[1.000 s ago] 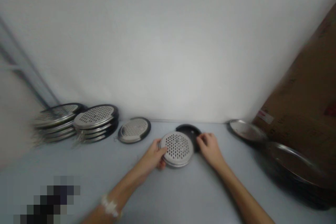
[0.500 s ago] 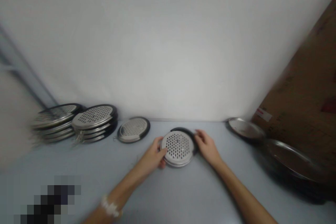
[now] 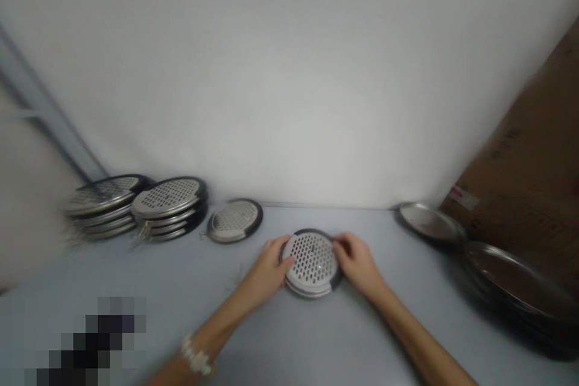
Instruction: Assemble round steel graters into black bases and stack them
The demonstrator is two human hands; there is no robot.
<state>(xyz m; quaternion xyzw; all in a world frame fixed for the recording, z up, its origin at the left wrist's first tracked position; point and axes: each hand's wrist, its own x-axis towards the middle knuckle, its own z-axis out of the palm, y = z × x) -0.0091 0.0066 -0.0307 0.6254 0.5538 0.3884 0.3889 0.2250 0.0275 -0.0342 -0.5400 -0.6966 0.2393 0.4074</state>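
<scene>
The left hand [image 3: 266, 265] and right hand [image 3: 355, 262] grip a perforated steel disc [image 3: 312, 262], fingers curled over its opposite edges, on a pale grey table [image 3: 289, 338]. Stacks of discs [image 3: 169, 199] and a single disc [image 3: 235, 221] lie to the left. Steel pans [image 3: 511, 271] sit right, beside a cardboard box [image 3: 529, 181] whose white label [image 3: 464, 197] is too blurred to read. A white wall [image 3: 289, 84] rises behind.
</scene>
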